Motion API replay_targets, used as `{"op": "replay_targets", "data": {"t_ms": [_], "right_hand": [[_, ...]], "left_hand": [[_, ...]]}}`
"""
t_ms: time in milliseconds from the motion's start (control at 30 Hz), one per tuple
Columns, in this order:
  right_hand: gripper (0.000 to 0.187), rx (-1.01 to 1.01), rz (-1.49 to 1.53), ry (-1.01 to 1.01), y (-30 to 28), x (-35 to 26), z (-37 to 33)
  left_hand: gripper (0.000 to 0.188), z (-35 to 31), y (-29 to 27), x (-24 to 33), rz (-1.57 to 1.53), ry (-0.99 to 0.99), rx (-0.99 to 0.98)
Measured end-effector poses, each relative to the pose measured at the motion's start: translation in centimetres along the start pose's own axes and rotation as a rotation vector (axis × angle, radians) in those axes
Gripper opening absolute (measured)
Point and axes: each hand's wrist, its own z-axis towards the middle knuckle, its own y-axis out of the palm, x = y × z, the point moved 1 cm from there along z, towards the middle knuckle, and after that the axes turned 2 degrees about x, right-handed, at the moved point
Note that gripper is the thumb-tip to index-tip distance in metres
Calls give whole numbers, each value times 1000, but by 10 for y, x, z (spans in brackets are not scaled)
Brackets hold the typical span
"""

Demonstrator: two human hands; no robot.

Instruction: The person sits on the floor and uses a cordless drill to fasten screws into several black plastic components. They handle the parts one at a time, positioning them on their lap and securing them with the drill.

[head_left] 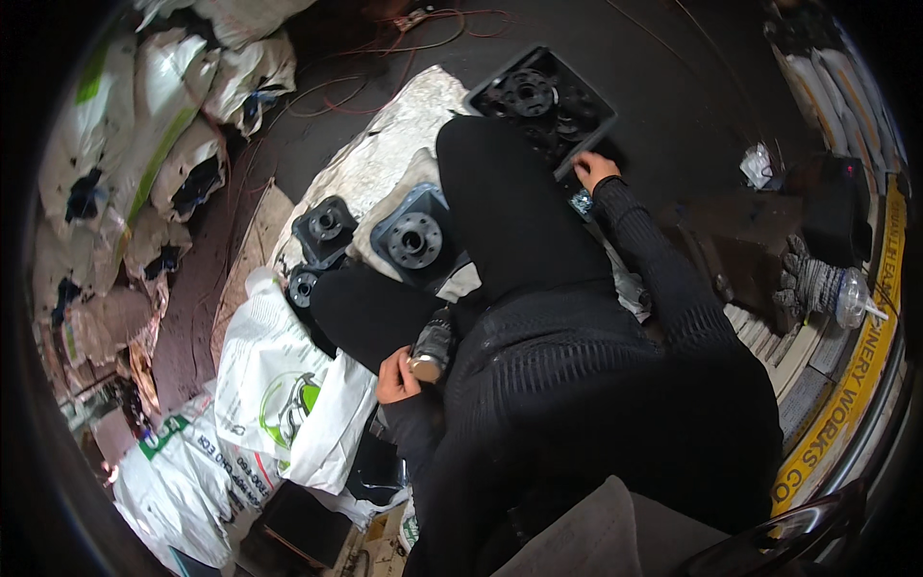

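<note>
My left hand [396, 377] is closed round a dark cylindrical tool [435, 338] with a tan end, beside my bent left leg. At the near right edge of a black tray [597, 135], my right hand [598, 170] has its fingers curled on the rim. Inside the tray lie a dark round flanged part [528, 93] and other black pieces that are hard to make out. Between my knees sits a grey flanged metal part [415, 238] with a ring of holes, in a dark square holder. A smaller flanged part [327, 224] stands to its left, and another round part [303, 287] is partly hidden by my leg.
White sacks [178, 106] are piled at the far left, and a white plastic bag [274, 375] lies near my left side. Pale sheeting [404, 120] covers the floor under the parts. Thin cables [336, 96] trail behind. A grey knitted glove [810, 279] rests at right.
</note>
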Motion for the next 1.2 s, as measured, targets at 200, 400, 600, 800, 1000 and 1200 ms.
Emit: {"op": "replay_targets", "data": {"t_ms": [200, 400, 600, 800, 1000, 1200], "right_hand": [[41, -363, -233, 34, 66, 92, -1], [45, -562, -472, 110, 78, 65, 16], [51, -646, -463, 123, 73, 66, 24], [53, -624, -435, 221, 76, 65, 25], [49, -480, -316, 516, 89, 67, 27], [42, -521, -247, 558, 89, 67, 34]], "left_hand": [[16, 6, 12, 0, 61, -35, 16], [17, 11, 15, -5, 10, -26, -2], [18, 12, 19, -3, 73, -68, 12], [19, 15, 18, -5, 51, -120, 0], [20, 13, 16, -11, 62, -88, -5], [19, 14, 16, -3, 64, -100, 6]]}}
